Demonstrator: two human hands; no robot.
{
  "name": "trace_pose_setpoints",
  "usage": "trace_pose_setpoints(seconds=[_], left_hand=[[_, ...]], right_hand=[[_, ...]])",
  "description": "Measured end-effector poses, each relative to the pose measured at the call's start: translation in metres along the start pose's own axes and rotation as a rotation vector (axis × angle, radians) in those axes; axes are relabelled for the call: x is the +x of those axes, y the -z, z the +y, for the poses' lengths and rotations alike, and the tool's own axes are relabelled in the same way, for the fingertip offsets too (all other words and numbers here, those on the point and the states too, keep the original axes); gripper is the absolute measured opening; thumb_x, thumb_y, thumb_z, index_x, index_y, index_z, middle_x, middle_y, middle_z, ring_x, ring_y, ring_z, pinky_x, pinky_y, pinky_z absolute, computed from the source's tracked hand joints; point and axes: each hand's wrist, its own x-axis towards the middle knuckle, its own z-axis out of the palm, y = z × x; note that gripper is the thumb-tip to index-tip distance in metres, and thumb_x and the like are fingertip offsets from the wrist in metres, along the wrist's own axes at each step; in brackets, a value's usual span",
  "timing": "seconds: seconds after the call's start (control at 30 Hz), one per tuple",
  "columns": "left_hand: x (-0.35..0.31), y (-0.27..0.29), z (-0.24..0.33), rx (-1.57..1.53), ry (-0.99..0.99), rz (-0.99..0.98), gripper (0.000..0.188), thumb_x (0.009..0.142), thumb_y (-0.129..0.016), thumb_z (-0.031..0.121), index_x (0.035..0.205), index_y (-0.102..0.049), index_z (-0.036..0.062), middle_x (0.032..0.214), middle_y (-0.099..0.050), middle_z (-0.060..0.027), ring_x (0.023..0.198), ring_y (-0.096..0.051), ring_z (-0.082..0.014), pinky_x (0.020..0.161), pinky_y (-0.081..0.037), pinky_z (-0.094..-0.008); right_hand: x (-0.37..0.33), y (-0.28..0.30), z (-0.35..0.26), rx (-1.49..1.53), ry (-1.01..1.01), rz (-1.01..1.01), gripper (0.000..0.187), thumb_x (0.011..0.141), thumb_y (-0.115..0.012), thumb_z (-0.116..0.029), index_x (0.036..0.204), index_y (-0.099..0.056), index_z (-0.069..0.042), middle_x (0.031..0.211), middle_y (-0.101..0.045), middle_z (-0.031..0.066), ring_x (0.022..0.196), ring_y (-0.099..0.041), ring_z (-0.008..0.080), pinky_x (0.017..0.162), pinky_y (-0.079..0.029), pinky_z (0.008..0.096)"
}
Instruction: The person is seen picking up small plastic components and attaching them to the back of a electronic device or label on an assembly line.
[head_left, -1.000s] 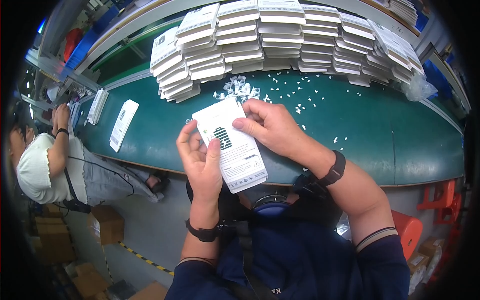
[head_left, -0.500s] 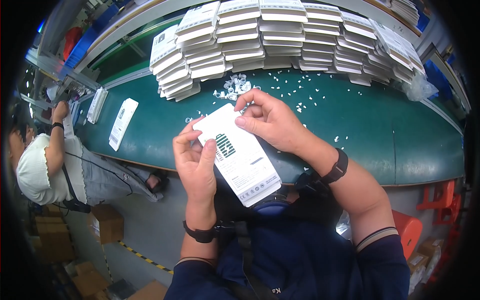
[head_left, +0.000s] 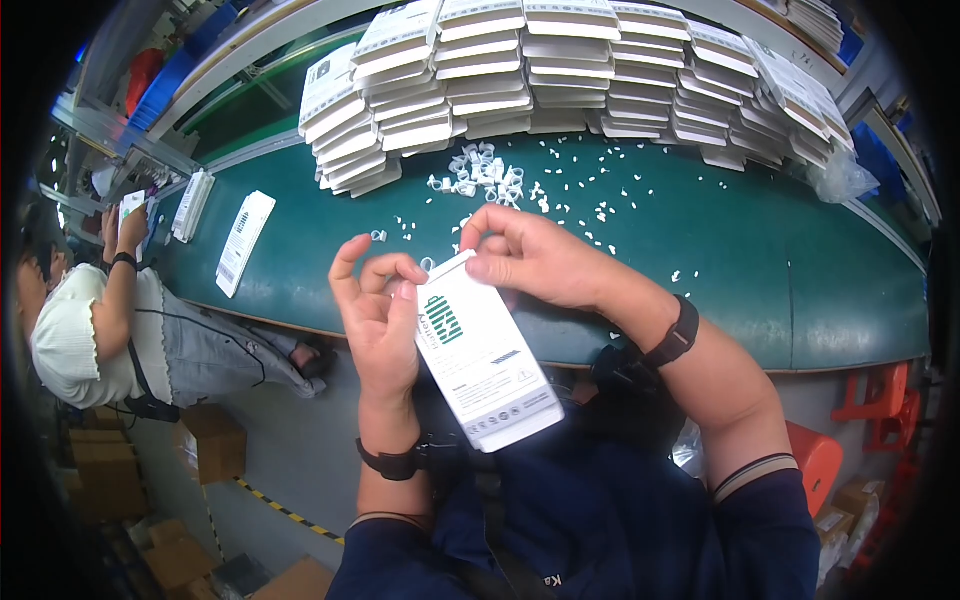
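Observation:
A slim white battery box [head_left: 488,365] with green print hangs tilted before my body, its upper end pointing away from me. My left hand [head_left: 378,325] grips its upper left corner with the thumb on the front, while one finger is raised off it. At the upper right corner, my right hand [head_left: 535,260] pinches the box between thumb and curled fingers. The top edge now shows a narrow flap or opening between the hands. Just behind the left fingertips is a small clear-white ring piece [head_left: 427,265]; whether it is touched I cannot tell.
Tall stacks of white boxes [head_left: 570,70] line the back of the green table [head_left: 700,260]. Clip-like white rings [head_left: 485,175] and tiny white bits lie scattered before them. One box [head_left: 245,240] lies at left. A co-worker [head_left: 100,330] stands at far left; a red stool [head_left: 812,465] is at right.
The box has come down toward me and its top end has tipped up. My left fingers have spread and shifted at its corner; my right hand has moved slightly lower.

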Motion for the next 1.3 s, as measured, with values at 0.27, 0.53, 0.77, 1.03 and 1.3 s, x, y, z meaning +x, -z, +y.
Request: trace_pose_setpoints(seconds=[0.27,0.53,0.77,1.03,1.3], left_hand=[[0.001,-0.009,0.006,0.096,-0.011,-0.413,0.086,0.084,-0.053,-0.011,0.152,-0.006,0.0124,0.125,-0.044,-0.0189,0.075,-0.057,-0.0140,0.071,-0.051,-0.0258],[0.019,0.000,0.029,0.808,-0.107,-0.306,0.085,0.071,-0.077,0.005,0.144,-0.034,0.0069,0.137,-0.042,-0.0194,0.096,-0.059,-0.0235,0.079,-0.050,-0.0318],[-0.001,-0.007,0.030,1.224,-0.271,-0.406,0.092,0.056,-0.088,0.027,0.136,-0.047,0.0043,0.133,-0.048,-0.0187,0.116,-0.049,-0.0367,0.096,-0.041,-0.0436],[-0.006,-0.004,0.022,1.205,-0.383,-0.314,0.083,0.057,-0.084,0.016,0.132,-0.052,0.0037,0.131,-0.051,-0.0196,0.111,-0.053,-0.0349,0.093,-0.043,-0.0430],[-0.002,0.000,0.023,1.198,-0.408,-0.271,0.076,0.055,-0.083,0.011,0.127,-0.059,0.0051,0.130,-0.052,-0.0209,0.109,-0.056,-0.0365,0.091,-0.047,-0.0426]], right_hand=[[-0.002,0.010,-0.004,-0.013,-0.145,-0.243,0.036,0.086,-0.073,-0.027,0.105,-0.057,-0.002,0.077,-0.065,0.0026,0.066,-0.059,0.0080,0.054,-0.045,0.0221],[-0.002,0.011,-0.011,-0.207,-0.061,0.055,0.033,0.086,-0.072,-0.012,0.115,-0.063,0.002,0.090,-0.067,0.0039,0.082,-0.062,0.0074,0.072,-0.050,0.0220],[0.002,0.015,-0.005,-0.204,0.094,0.333,0.023,0.087,-0.069,-0.012,0.104,-0.070,0.003,0.085,-0.071,0.0089,0.073,-0.064,0.0091,0.063,-0.051,0.0238],[-0.001,0.011,-0.007,-0.341,0.080,0.372,0.018,0.087,-0.068,-0.012,0.096,-0.069,0.004,0.080,-0.070,0.0070,0.066,-0.062,0.0081,0.059,-0.050,0.0240],[-0.005,0.020,-0.017,-0.204,0.060,0.135,0.030,0.090,-0.063,-0.008,0.120,-0.066,-0.003,0.097,-0.071,0.0069,0.083,-0.064,0.0104,0.065,-0.053,0.0231]])
